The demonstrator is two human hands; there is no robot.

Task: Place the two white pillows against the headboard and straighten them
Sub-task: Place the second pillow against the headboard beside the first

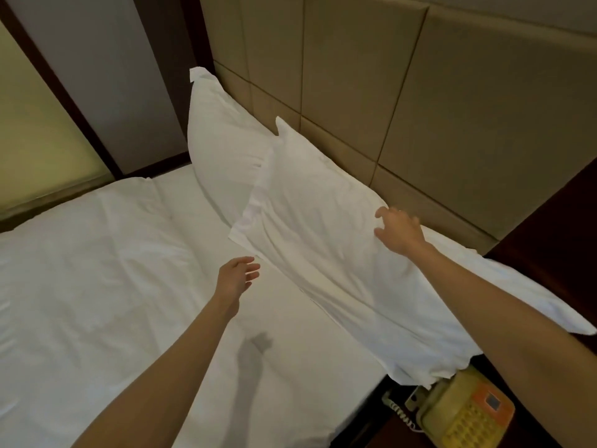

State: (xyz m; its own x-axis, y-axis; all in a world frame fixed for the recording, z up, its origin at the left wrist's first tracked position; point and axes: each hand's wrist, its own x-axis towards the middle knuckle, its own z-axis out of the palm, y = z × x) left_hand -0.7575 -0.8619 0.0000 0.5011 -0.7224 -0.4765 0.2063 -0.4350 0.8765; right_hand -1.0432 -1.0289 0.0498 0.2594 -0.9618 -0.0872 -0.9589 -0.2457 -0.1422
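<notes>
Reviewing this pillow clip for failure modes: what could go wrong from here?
1. The near pillow overhangs the bed edge above the phone; a push from the right hand could slide it off or knock the handset.
2. It overlaps the far pillow, so shifting one may tilt the other.
3. The left hand is open, off the fabric, steadying nothing.

You've got two plain white pillows (226,150) (323,253), white sheet (97,286), tan panelled headboard (420,92), yellow phone (465,412) with orange panel.
</notes>
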